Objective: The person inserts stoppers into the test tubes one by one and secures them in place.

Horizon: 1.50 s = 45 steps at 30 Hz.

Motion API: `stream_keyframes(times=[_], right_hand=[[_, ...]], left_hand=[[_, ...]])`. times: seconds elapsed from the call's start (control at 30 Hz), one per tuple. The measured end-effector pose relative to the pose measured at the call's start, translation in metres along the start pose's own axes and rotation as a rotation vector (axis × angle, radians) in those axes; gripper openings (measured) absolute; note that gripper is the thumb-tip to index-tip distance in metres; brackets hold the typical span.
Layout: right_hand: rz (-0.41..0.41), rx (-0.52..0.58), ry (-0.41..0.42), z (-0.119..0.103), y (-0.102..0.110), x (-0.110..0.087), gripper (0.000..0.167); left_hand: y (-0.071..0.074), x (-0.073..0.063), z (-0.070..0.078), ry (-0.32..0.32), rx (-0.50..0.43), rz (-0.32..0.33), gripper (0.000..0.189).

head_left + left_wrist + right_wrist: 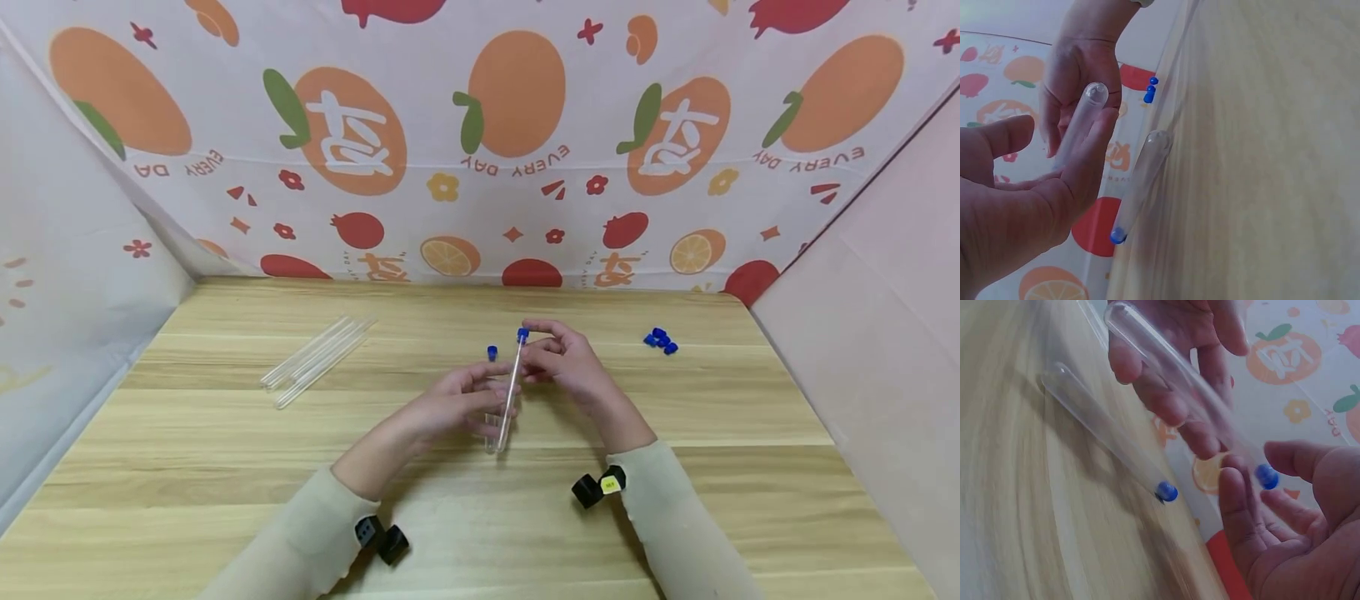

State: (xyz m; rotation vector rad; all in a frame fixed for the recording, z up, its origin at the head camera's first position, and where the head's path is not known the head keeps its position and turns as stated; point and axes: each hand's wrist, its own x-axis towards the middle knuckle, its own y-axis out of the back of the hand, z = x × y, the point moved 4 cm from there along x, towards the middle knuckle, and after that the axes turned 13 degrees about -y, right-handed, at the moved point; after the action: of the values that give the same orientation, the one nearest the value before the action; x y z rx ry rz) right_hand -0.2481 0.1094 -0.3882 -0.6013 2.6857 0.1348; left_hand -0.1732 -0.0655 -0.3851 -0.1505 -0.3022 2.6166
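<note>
A clear test tube with a blue cap [512, 387] is held tilted above the table, cap end up. My right hand [566, 362] pinches the tube's blue cap [1267, 477] between thumb and finger. Alongside the tube, my left hand [457, 404] touches it with extended fingers [1088, 153]; its thumb stands apart from the glass. A second capped test tube [1107, 434] lies on the table below the hands, partly hidden by the left hand in the head view.
Several uncapped clear tubes [318, 358] lie side by side at the left of the wooden table [450, 533]. A small cluster of loose blue caps [662, 340] sits at the right. A fruit-print cloth [420, 167] hangs behind the table's far edge.
</note>
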Motion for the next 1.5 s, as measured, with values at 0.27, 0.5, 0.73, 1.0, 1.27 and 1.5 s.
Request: stream_keyframes(times=[0.27, 0.5, 0.73, 1.0, 1.27, 1.5], right_hand=[[-0.075, -0.081, -0.079, 0.008, 0.006, 0.000, 0.059], [-0.123, -0.095, -0.166, 0.016, 0.009, 0.001, 0.063], [-0.146, -0.118, -0.232, 0.022, 0.011, 0.007, 0.069], [-0.111, -0.159, -0.256, 0.025, 0.016, 0.013, 0.072], [-0.082, -0.195, -0.256, 0.027, 0.017, 0.013, 0.067], [-0.061, -0.228, -0.260, 0.029, 0.015, 0.015, 0.065]], left_hand=[[-0.003, -0.003, -0.007, 0.004, -0.041, -0.015, 0.060], [-0.008, -0.003, -0.011, 0.021, -0.109, -0.030, 0.061], [-0.011, 0.001, -0.015, 0.043, -0.168, -0.029, 0.063], [-0.012, 0.006, -0.015, 0.059, -0.238, -0.033, 0.066], [-0.013, 0.005, -0.015, 0.067, -0.286, -0.016, 0.069], [-0.012, 0.003, -0.014, 0.057, -0.296, -0.014, 0.071]])
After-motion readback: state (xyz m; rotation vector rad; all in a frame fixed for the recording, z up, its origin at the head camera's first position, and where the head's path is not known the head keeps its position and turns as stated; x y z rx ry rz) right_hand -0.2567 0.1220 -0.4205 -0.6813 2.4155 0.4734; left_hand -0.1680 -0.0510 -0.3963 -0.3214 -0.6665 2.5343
